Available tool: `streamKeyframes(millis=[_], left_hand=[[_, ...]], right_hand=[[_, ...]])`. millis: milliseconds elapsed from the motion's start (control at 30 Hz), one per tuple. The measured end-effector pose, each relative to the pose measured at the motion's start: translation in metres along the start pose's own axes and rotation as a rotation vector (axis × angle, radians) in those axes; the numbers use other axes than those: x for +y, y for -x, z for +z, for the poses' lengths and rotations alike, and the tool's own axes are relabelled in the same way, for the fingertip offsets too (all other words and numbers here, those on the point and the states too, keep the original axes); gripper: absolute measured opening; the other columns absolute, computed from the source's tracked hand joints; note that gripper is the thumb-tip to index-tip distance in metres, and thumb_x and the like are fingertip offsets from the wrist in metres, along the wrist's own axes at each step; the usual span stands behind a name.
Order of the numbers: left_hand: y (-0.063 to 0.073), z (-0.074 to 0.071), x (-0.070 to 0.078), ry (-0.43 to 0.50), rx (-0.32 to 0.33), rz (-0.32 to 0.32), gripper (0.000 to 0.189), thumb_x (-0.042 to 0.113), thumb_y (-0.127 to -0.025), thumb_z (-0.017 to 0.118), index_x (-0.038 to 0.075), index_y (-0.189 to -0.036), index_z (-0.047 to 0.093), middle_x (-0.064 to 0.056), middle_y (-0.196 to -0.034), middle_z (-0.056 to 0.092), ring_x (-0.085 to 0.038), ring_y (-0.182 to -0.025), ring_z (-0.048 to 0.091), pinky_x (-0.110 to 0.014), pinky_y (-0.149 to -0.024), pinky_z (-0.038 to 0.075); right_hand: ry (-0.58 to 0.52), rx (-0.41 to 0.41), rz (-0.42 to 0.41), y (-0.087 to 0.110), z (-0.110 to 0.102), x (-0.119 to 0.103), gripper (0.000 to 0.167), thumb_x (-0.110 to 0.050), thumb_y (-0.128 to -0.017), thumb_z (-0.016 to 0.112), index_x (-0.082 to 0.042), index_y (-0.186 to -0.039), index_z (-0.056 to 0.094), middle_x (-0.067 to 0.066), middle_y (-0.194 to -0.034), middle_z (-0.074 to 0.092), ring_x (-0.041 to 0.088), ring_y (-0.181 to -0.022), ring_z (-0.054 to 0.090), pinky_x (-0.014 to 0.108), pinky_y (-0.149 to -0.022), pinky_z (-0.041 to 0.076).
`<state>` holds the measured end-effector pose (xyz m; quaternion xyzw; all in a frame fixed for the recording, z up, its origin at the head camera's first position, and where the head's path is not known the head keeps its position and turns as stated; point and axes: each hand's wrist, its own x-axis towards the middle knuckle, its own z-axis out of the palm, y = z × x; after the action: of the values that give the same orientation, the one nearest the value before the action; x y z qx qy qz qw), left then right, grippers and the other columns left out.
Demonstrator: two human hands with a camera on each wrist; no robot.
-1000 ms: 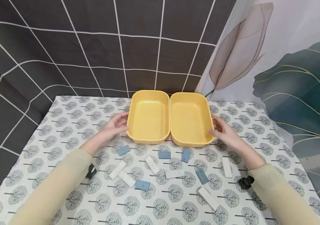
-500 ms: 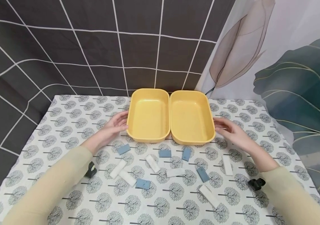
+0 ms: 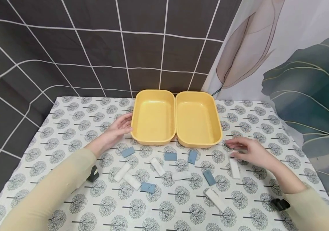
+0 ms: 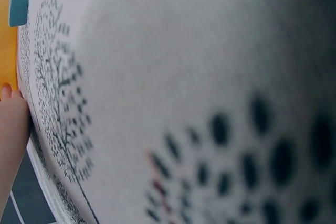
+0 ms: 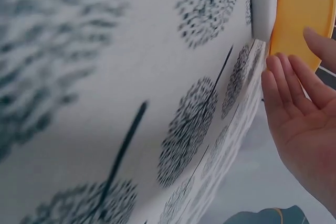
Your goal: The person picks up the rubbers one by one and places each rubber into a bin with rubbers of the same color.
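Note:
Two yellow rectangular trays, the left tray (image 3: 154, 139) and the right tray (image 3: 199, 142), stand side by side at the back of the table. My left hand (image 3: 113, 130) rests against the outer left wall of the left tray, thumb near its rim. In the left wrist view only part of this left hand (image 4: 11, 124) shows. My right hand (image 3: 252, 150) is apart from the right tray, fingers loosely extended and holding nothing. Just below its thumb lies a white block (image 3: 235, 169). The right wrist view shows the right hand (image 5: 304, 114) with its palm visible.
Small blue blocks, such as one blue block (image 3: 148, 187), and longer white blocks, such as one white block (image 3: 215, 199), lie scattered in front of the trays. A tree-print cloth (image 3: 74, 179) covers the table. A dark checked curtain (image 3: 95, 48) hangs behind.
My right hand has left the right tray's wall and moved right and toward me, near a white block. My left hand stays at the left tray.

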<state>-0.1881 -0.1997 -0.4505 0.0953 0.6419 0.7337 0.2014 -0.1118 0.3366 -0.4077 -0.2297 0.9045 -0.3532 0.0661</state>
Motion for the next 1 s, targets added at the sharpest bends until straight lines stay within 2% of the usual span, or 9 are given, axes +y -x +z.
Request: streamKeyframes(millis=[100,400,567,767,1000], left_hand=[[0.001,0.0,-0.001,-0.002,0.003,0.0,0.081,-0.003,-0.097,0.061,-0.001,-0.166,0.018,-0.023,-0.173,0.022,-0.038,-0.161,0.022,-0.052,-0.139,0.009],[0.002,-0.002,-0.001,0.001,0.011,0.002,0.083,-0.002,-0.096,0.063,0.0,-0.166,0.019,-0.022,-0.173,0.022,-0.03,-0.157,0.029,-0.051,-0.139,0.01],[0.001,-0.002,-0.001,0.0,0.011,0.008,0.082,-0.002,-0.096,0.063,0.0,-0.166,0.02,-0.022,-0.173,0.023,-0.026,-0.155,0.033,-0.05,-0.139,0.012],[0.001,-0.001,0.0,-0.002,0.014,0.004,0.081,-0.004,-0.097,0.06,0.0,-0.166,0.019,-0.022,-0.173,0.023,-0.029,-0.157,0.031,-0.049,-0.139,0.012],[0.0,0.001,0.001,-0.007,0.003,0.014,0.08,-0.004,-0.096,0.06,-0.002,-0.166,0.02,-0.024,-0.172,0.023,-0.022,-0.151,0.037,-0.051,-0.139,0.01]], right_hand=[[0.024,-0.005,-0.02,0.008,0.0,0.004,0.049,0.0,-0.08,0.088,0.006,-0.125,0.07,0.021,-0.114,0.077,-0.006,-0.099,0.068,0.006,-0.089,0.057],[0.025,-0.03,0.02,0.023,0.0,0.009,0.05,-0.007,-0.077,0.092,0.0,-0.123,0.074,0.007,-0.106,0.074,-0.003,-0.092,0.066,0.009,-0.083,0.057],[0.081,-0.034,-0.018,0.025,0.003,0.01,0.05,-0.01,-0.073,0.095,-0.001,-0.119,0.075,0.0,-0.101,0.072,-0.003,-0.089,0.063,0.01,-0.08,0.057],[0.155,-0.015,-0.07,0.028,0.006,0.01,0.048,-0.01,-0.07,0.097,-0.007,-0.113,0.077,-0.006,-0.097,0.07,-0.003,-0.086,0.06,0.012,-0.075,0.055],[0.164,-0.006,-0.103,0.032,0.01,0.009,0.044,-0.007,-0.068,0.097,-0.01,-0.108,0.078,-0.009,-0.094,0.067,-0.001,-0.083,0.058,0.014,-0.071,0.053]])
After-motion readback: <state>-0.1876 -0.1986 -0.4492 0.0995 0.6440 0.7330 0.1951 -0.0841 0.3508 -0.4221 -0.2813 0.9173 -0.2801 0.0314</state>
